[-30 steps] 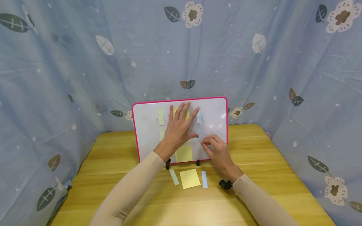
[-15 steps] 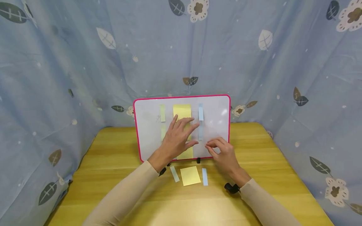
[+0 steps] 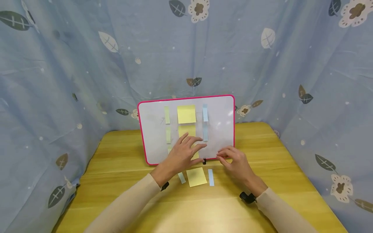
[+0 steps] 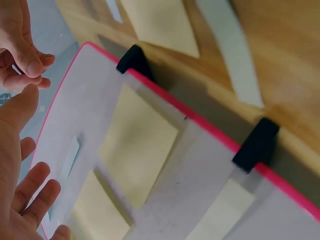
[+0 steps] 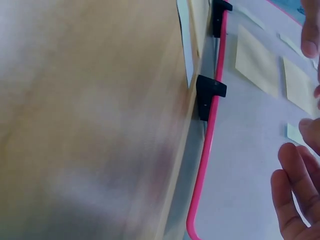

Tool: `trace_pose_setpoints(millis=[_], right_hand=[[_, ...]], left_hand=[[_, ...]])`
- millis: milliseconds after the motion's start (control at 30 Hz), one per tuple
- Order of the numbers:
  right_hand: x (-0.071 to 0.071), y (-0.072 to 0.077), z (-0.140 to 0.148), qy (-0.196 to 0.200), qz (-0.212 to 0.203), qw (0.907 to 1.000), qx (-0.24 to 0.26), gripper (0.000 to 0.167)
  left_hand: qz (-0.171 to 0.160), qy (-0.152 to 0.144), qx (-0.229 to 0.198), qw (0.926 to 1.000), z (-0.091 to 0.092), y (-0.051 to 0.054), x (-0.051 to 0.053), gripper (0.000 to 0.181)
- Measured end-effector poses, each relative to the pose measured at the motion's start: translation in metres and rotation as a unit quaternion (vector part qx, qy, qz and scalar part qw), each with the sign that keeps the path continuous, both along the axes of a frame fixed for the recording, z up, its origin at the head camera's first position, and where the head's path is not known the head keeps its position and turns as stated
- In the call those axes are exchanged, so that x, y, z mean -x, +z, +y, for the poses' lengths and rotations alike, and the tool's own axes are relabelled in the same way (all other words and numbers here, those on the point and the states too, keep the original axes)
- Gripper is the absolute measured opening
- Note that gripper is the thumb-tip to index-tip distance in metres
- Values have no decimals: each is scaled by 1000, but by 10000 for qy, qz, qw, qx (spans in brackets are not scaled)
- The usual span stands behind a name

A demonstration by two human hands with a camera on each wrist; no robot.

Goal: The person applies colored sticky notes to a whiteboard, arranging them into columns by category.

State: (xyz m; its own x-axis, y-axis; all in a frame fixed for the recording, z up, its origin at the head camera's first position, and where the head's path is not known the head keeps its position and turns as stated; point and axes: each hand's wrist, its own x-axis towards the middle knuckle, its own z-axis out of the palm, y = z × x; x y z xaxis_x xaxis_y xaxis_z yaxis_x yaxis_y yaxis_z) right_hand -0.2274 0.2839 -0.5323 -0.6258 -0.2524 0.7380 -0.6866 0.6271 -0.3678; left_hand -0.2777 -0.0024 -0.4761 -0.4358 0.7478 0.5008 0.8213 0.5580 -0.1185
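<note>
My left hand [image 3: 183,154] hovers before the lower middle of a pink-framed whiteboard [image 3: 220,129], fingers spread and holding nothing. My right hand [image 3: 236,161] is near the board's lower right edge, fingers loosely bent, thumb close to the index finger; nothing shows between them. A column of yellow sticky notes [image 3: 186,114] runs down the board, the lowest mostly hidden by the left hand in the head view. Pale green strips [image 3: 167,115] stick to its left, the lowest partly covered. To its right are two blue strips [image 3: 205,112], one above the other.
On the wooden table [image 3: 233,213] before the board lie a yellow square note [image 3: 196,177], a pale green strip [image 3: 182,177] and a blue strip [image 3: 211,177]. Black clips [image 5: 209,97] hold the board's lower edge. A blue patterned curtain [image 3: 151,48] surrounds the table.
Both hands have drawn back from the board and lower, the right also further right. The left hand has uncovered the upper yellow notes and the blue strips.
</note>
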Motion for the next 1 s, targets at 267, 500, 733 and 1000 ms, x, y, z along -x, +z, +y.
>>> trace_pose_setpoints(millis=[267, 500, 733, 1000], right_hand=[[-9, -6, 4, 235, -423, 9977, -471, 21], [-15, -8, 3, 699, -821, 9918, -689, 19], [-19, -10, -5, 829, -1657, 9769, -1067, 23], [-29, -14, -6, 824, -2278, 9546, -1732, 34]], left_hand=[[-543, -64, 356, 9979, -6, -23, -6, 54], [-913, -146, 803, 9925, -10, -36, -17, 55], [-1428, -271, 1174, 9824, -17, -44, -26, 55], [-1730, -240, 1369, 9751, -18, -51, -33, 53]])
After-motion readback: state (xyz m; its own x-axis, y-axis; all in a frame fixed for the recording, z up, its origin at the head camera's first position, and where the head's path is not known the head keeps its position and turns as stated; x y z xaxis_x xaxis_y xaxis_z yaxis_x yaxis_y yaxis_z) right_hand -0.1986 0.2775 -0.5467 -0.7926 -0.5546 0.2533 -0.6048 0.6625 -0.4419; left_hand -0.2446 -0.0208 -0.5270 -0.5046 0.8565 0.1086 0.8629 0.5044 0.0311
